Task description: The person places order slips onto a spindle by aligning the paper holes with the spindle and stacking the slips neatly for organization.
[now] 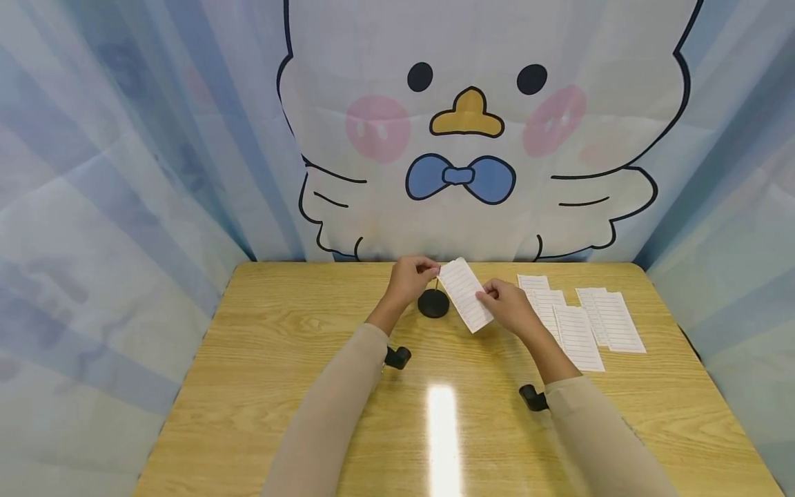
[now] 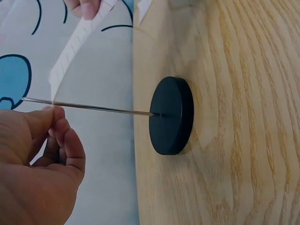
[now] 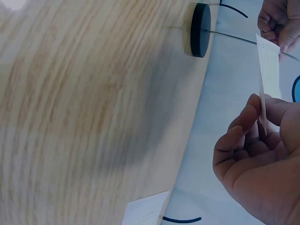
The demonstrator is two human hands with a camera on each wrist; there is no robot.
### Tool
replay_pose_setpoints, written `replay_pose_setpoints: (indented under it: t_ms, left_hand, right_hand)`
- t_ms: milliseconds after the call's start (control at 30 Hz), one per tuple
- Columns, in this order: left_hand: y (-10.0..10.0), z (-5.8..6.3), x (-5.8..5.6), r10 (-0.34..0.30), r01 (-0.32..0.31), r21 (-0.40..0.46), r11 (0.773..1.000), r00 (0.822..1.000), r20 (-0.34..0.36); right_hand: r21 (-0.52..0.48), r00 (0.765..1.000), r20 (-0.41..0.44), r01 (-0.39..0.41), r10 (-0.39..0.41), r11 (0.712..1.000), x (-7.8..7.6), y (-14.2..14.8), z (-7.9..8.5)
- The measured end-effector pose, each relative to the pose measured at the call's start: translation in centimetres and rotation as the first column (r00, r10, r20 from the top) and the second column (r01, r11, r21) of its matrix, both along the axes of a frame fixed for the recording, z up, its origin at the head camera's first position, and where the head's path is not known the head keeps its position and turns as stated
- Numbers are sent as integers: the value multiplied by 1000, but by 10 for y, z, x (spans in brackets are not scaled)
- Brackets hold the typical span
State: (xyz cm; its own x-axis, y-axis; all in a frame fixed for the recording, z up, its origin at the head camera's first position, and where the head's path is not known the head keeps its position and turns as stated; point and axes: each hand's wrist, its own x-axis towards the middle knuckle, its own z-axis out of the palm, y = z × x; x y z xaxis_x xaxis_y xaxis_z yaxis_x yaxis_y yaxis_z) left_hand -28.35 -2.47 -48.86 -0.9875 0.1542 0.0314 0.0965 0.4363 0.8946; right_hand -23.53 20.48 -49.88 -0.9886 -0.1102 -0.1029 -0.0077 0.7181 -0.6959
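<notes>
A receipt spike stands upright near the table's back edge, its round black base [image 1: 433, 304] flat on the wood. Its thin metal rod [image 2: 108, 109] rises to a pointed tip. A white slip of paper [image 1: 464, 295] with printed lines is held between both hands at the upper rod. My left hand [image 1: 410, 279] pinches the slip's end right beside the rod. The tip shows beyond the paper, which appears to be pierced near that end. My right hand [image 1: 509, 304] pinches the opposite end between thumb and fingers, as the right wrist view shows.
Several lined paper slips [image 1: 579, 338] lie overlapping on the right of the wooden table [image 1: 279, 386], with another overlapping pair [image 1: 624, 324] beside them. A patterned curtain [image 1: 459, 228] hangs behind the table. Black wrist camera mounts [image 1: 397, 357] stick out under the forearms.
</notes>
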Motion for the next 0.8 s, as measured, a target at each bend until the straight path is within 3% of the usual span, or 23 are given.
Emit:
replay_pose_setpoints:
  t_ms: [533,800]
  left_hand:
    - [-1,-23,-2,-12,12,-76,997,1000,-3]
    - [-3,-37,-3,-28,31,-89,996,999,35]
  right_hand:
    - [46,998,58,-15,13,999,5,-5,-23]
    - [65,997,68,-31,26,997,10,-5,-31]
